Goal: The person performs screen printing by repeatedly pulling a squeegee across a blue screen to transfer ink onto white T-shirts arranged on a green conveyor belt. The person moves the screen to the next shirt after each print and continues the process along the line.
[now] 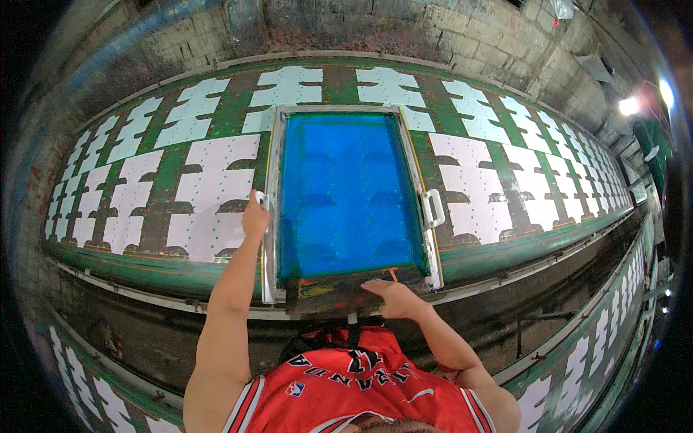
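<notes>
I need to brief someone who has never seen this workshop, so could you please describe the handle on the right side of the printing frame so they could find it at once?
Start at the long green table covered in rows of white cut pieces. On it lies a metal-edged screen frame with blue mesh. The handle is a small white loop on the frame's right rail, which neither hand touches; the left hand grips the opposite rail.

screen frame (346,195) blocking table (505,245), gaps beside
</notes>
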{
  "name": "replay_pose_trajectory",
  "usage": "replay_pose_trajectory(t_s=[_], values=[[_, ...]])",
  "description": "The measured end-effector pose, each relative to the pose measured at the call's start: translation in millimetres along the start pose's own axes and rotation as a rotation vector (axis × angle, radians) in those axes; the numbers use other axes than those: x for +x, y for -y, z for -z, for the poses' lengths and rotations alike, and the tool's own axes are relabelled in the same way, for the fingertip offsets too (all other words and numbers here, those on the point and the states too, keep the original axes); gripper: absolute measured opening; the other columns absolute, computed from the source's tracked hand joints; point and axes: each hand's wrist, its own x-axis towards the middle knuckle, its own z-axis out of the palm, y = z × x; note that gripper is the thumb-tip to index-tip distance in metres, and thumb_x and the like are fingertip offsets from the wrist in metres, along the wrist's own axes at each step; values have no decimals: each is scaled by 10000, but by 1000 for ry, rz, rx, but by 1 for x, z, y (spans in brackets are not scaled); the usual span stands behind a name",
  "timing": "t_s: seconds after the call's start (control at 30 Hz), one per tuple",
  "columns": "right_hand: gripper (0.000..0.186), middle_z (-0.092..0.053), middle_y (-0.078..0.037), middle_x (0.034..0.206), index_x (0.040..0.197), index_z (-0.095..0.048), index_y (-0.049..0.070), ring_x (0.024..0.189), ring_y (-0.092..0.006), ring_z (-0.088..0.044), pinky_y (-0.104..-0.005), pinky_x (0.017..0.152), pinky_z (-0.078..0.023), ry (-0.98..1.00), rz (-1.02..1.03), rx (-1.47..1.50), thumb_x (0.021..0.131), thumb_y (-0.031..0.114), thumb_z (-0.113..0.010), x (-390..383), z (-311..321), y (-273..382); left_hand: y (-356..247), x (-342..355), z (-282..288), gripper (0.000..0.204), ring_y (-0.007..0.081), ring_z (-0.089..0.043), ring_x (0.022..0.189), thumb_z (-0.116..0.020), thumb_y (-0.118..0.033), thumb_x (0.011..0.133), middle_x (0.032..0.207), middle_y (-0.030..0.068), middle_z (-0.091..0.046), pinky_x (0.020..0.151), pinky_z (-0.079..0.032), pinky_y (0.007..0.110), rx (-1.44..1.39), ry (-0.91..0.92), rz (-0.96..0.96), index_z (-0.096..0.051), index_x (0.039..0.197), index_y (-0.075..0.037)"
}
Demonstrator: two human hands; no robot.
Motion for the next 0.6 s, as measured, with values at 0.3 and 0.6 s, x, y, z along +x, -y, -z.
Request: replay_pose_trajectory(t_s=[0.3,0.6], values=[[469,-641,-204,1243,1241,-646,-11,1140,-394,-630,-453,980,-505,-647,-429,-48,777,33,-703,-12,103,-157,2,6,-20,464,442,-701,923,-614,-291,927,980,259,-714,794,-552,559,199,-111,93,-497,1262,8],[498,-655,-233,1085,1272,-625,-26,919,-343,-682,-419,812,-545,-492,-482,66,838,182,-752,17,110,-242,-2,2,-17,392,458,-687,938,-684,-376,878,962,259,-718,837,-527,552,64,-188,151,-673,1029,-14]])
